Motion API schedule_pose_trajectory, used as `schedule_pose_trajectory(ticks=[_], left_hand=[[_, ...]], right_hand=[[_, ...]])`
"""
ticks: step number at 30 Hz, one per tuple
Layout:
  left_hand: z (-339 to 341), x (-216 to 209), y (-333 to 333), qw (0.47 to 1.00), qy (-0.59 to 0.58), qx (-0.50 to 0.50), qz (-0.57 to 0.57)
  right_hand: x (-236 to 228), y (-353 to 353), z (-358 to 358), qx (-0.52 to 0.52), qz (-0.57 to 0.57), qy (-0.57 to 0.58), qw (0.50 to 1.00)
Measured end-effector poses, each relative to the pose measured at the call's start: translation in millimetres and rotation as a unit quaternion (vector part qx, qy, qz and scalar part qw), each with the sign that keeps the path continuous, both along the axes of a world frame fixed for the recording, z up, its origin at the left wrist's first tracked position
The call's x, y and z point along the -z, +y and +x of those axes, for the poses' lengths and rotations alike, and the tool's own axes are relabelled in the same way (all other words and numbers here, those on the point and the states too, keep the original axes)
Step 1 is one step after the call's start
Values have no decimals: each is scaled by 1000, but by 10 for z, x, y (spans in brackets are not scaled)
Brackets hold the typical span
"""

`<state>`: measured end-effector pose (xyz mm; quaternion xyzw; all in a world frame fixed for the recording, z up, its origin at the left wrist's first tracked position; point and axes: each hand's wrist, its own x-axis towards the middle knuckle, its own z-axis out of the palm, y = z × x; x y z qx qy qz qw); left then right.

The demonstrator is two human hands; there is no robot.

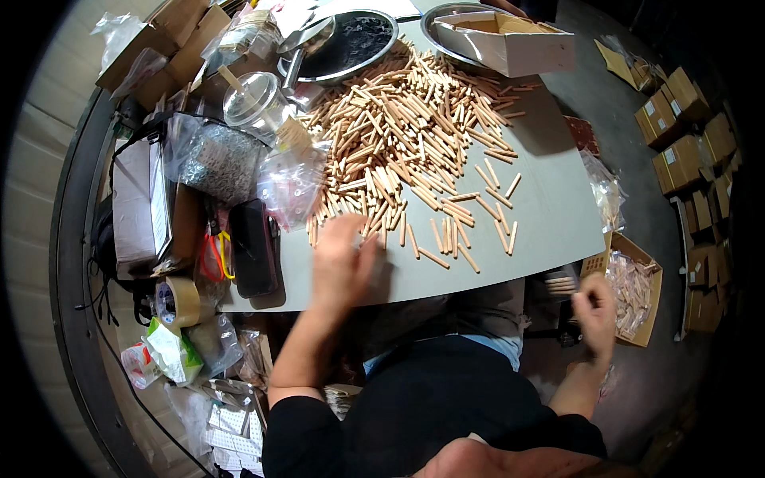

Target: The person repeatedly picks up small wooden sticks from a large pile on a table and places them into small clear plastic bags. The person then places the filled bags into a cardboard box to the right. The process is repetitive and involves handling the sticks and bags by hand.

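A large heap of short wooden dowels point(398, 119) covers the middle of the table, with loose ones scattered along its near and right sides. My left hand point(343, 259) is over the heap's near left edge, close to a clear plastic bag point(291, 187). Motion smears its fingers, so their grip cannot be made out. Out past the table's right edge, my right hand point(596, 311) is closed on a small bunch of wooden dowels point(560, 284), whose pale ends stick out to the left. Whether a bag surrounds that bunch is unclear.
Beside my right hand, a cardboard box point(655, 299) on the right holds bagged dowels. A phone point(253, 247), scissors point(215, 253) and a tape roll point(177, 303) lie left. Two metal bowls point(390, 36) stand at the back, a white carton point(510, 48) on one.
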<state>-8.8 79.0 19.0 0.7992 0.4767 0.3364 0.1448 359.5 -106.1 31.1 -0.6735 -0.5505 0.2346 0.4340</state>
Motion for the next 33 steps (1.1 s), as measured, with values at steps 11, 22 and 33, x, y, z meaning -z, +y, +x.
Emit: schedule_pose_trajectory(ticks=[11,22,33], left_hand=[[-666,263,474,984,81,-155,15],[-544,-88,113,923,-362,-80,-101],[159,368,-590,996,2,-21,88]], right_hand=[[368,-523,956,267,-79,-160,947],[204,799,-314,-58,47,-194,978],[254,1162,-778,-32,51,-235,970]])
